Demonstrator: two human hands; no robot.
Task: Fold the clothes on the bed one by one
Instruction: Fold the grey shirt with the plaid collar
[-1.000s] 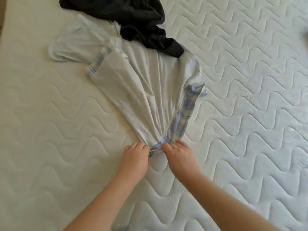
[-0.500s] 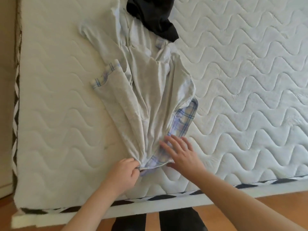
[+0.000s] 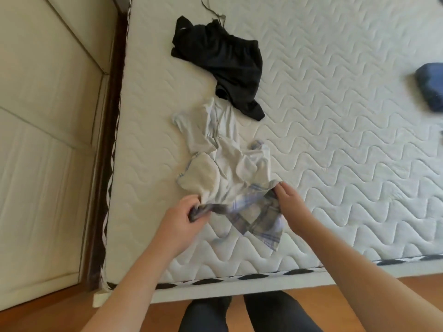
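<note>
Perhaps jeans [image 3: 430, 86], blurred, cut off rightward.

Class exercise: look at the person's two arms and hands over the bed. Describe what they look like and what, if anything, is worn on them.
Both forearms are bare as far as the picture's lower edge: no sleeves show. The left hand and the right hand wear no gloves, and no rings, watch or bracelets can be seen. No markings are visible on either arm. Fingernails look short and unpainted, though the picture is slightly blurred.

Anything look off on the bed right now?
Nothing damaged. The pale garment is bunched and twisted, both hands gripping its plaid hem: left hand, right hand. The black garment lies crumpled, overlapping its top.
</note>
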